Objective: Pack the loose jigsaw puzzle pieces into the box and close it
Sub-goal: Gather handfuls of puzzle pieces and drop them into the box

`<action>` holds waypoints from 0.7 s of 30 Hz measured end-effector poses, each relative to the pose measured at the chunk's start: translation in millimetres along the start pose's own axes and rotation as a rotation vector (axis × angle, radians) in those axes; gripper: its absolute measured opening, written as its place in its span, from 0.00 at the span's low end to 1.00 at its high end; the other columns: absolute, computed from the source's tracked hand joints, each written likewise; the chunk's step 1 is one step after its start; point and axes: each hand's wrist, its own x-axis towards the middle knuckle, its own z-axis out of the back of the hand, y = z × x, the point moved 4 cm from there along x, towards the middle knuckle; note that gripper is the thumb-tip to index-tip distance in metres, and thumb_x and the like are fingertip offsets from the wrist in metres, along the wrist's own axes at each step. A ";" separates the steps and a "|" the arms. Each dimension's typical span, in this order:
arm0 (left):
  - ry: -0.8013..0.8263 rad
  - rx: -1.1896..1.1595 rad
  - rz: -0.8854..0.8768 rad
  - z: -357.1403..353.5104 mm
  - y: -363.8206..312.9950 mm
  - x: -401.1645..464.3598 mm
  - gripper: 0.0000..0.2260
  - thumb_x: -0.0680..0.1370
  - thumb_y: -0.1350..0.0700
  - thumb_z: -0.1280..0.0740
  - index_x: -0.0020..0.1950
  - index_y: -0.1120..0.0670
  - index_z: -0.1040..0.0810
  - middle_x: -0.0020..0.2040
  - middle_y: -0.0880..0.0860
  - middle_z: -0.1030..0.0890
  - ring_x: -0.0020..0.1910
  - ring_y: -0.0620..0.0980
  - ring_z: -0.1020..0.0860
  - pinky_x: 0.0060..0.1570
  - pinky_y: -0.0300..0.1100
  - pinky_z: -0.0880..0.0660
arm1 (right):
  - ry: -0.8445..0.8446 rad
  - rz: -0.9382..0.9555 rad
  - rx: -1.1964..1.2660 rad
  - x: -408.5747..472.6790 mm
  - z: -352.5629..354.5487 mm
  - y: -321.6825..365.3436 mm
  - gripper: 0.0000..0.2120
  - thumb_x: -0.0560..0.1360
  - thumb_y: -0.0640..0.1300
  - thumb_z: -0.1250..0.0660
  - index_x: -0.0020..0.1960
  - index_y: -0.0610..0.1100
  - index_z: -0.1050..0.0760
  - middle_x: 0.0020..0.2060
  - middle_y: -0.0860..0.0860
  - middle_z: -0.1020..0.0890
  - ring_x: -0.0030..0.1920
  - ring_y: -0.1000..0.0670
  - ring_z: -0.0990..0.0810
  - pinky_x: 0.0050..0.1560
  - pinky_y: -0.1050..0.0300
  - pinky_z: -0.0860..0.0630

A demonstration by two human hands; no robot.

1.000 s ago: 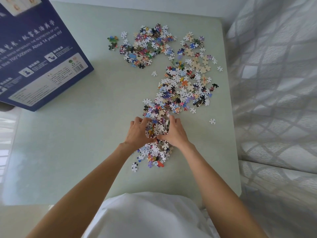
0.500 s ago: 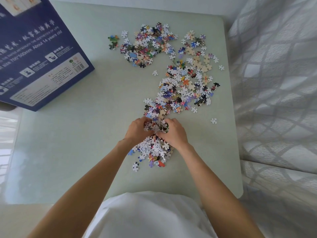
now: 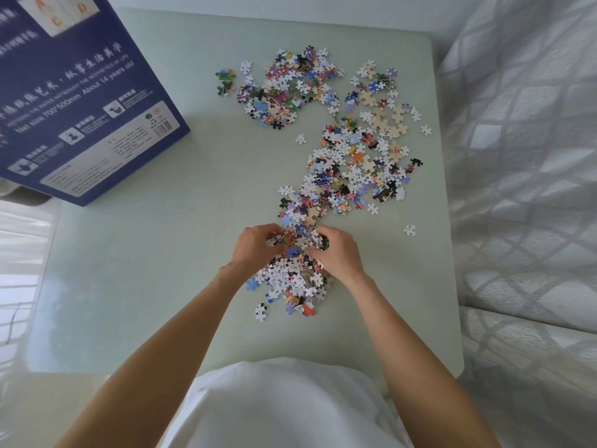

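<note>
Two hands, the left hand [image 3: 255, 250] and right hand [image 3: 339, 253], are curled around a heap of small multicoloured cardboard jigsaw pieces [image 3: 295, 253] on the pale green table [image 3: 145, 270]. Gathering is judged underway; next, a carry to the dark blue cardboard box [image 3: 80, 101], far left, is called for.

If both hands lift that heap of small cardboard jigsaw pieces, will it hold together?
Probably not. The heap of small cardboard jigsaw pieces looks loose and unlinked, so some would likely spill between the left hand and right hand. Each piece looks thin and flat, likely light, and should slide easily on the smooth pale green table.
</note>
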 end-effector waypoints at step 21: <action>-0.189 -0.084 -0.057 50.5 17.8 -33.2 0.13 0.72 0.54 0.28 0.56 0.54 0.18 0.47 0.52 0.16 0.45 0.49 0.19 0.42 0.35 0.30 | -0.174 0.033 -0.013 -26.2 23.7 32.1 0.18 0.76 0.45 0.34 0.63 0.38 0.25 0.55 0.43 0.19 0.54 0.45 0.20 0.53 0.58 0.27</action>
